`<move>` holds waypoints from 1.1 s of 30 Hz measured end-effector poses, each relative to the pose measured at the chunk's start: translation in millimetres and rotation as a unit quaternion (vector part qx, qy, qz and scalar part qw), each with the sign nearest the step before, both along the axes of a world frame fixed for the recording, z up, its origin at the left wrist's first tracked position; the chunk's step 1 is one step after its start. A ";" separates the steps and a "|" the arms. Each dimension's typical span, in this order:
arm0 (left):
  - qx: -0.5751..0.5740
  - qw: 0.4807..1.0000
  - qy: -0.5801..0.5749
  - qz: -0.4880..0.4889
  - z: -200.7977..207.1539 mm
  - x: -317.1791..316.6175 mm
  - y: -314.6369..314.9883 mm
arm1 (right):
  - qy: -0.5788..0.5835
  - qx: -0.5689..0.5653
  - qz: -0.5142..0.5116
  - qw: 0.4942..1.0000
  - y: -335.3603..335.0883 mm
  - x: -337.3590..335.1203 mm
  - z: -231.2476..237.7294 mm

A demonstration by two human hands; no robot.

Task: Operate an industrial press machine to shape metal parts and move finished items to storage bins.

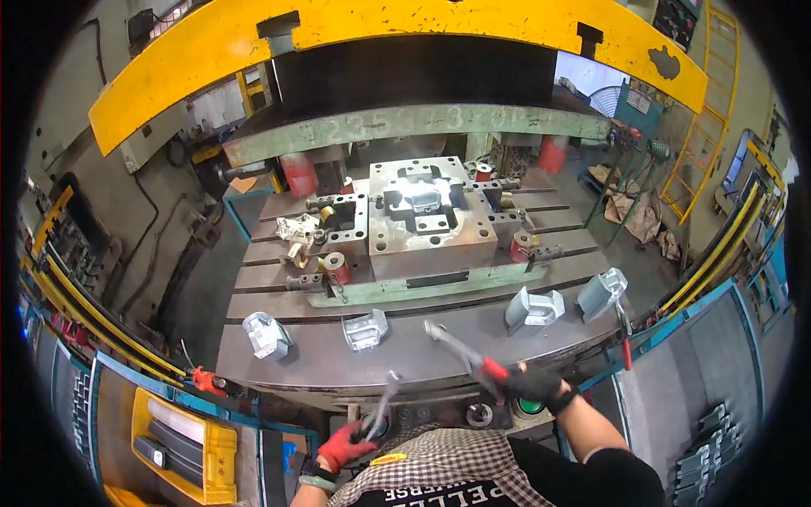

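My right hand [541, 387], in a black glove, is closed round the red grip of a long metal tool [460, 348] that reaches over the press table's front edge. The tool is smeared by motion; its exact kind cannot be told. Lower left, my left hand [342, 448], in a red glove, is closed on a slim, bent grey metal piece [386, 404] pointing up. Along the table [405, 338] stand grey metal parts: one at far left [267, 336], one left of the middle [365, 330], and two at right [535, 310] [602, 293].
A steel die block [435, 241] with a grey part [425, 201] in its cavity sits mid-table, under a yellow press beam [405, 32]. A red-handled tool [627, 351] hangs at the table's right edge. A yellow bin [221, 456] stands lower left; a green button [530, 407] is below my right hand.
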State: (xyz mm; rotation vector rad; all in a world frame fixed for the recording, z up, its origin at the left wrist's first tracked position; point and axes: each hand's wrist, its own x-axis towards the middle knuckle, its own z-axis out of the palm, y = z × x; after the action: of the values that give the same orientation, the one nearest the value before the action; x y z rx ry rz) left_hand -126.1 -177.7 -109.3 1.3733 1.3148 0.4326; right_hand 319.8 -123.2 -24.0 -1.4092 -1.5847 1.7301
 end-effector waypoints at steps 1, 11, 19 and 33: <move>-0.001 0.999 0.031 -0.023 -13.7 -1.8 -9.8 | -0.097 0.098 0.052 0.989 -26.1 8.2 -10.5; -0.008 0.946 0.217 -0.242 -16.4 13.2 13.4 | -0.423 0.252 -0.023 0.870 -115.0 50.9 -144.8; -0.094 0.890 0.302 -0.328 4.9 30.4 34.4 | -0.445 0.061 -0.020 0.893 -95.4 40.9 -134.2; -0.091 0.892 0.294 -0.332 -3.0 29.3 40.5 | -0.451 0.143 0.087 0.877 -94.0 70.8 -202.9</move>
State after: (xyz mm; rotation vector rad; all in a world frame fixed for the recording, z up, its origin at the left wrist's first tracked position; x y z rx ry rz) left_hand -96.7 -137.2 -112.3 1.7507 1.2006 -0.6041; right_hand 390.6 -217.2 -226.9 -2.1044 -2.3557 0.8240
